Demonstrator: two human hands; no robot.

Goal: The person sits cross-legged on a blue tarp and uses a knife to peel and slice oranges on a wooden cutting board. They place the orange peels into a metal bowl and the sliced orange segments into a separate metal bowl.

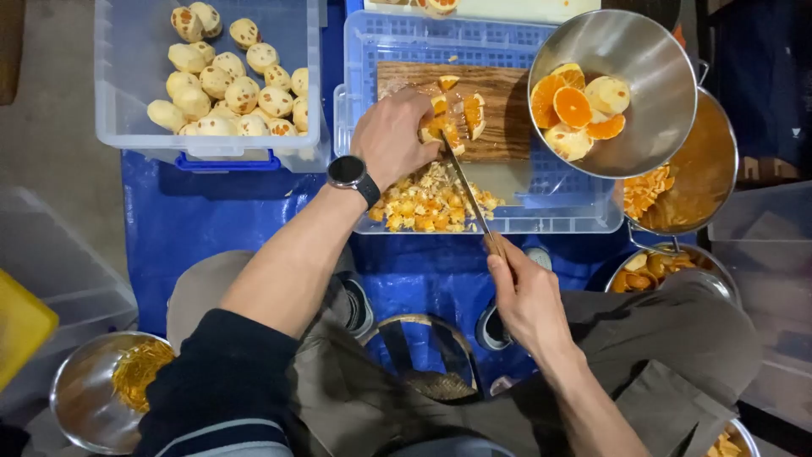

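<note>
Your left hand (396,135) curls palm-down with a watch at its wrist; your right hand (526,296) is closed in a grip.

board (499,118): matt wood | bowl (651,51): shiny metal | crate (575,190): blue plastic

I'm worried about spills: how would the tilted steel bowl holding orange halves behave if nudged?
The steel bowl probably tips or slides easily: it sits tilted, propped on the crate's edge and a pot. The smooth, rounded metal looks slippery; its orange halves would likely shift.
</note>
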